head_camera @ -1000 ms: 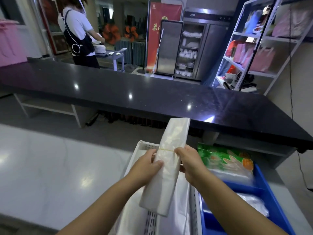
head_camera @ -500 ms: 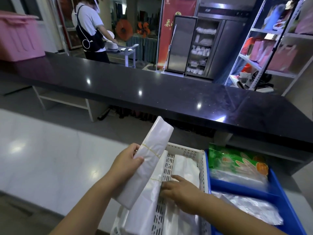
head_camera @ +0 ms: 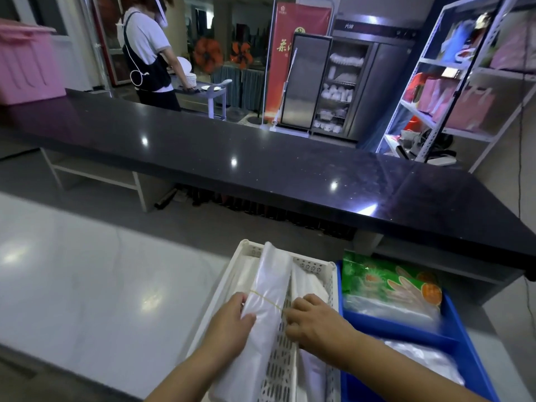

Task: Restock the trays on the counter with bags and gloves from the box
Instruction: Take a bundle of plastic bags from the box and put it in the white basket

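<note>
Pale glossy counter (head_camera: 87, 285) underfoot of the work, long black stone bar (head_camera: 261, 175) beyond it. Landmark: white perforated plastic tray with a slotted centre divider (head_camera: 311, 266). Left of that divider, long flat bundle of translucent white plastic bags cinched by a thin yellow rubber band (head_camera: 268, 288), lying lengthwise, far end propped on the tray's far rim. Left hand (head_camera: 232, 326) clasped round the bundle's near half, thumb on top, apparently steering it down along the divider so it settles flat in its lane. Right hand (head_camera: 314, 322) just right of the divider, fingers curled and pressing down on folded white bags (head_camera: 311, 285) already lying there (probably keeping that stack from springing across); grasping nothing that can be made out. Touching the tray's right side, blue plastic bin (head_camera: 452, 340) with a green printed glove packet (head_camera: 388, 282) at its far end and clear film packs nearer. Source box not in view.
</note>
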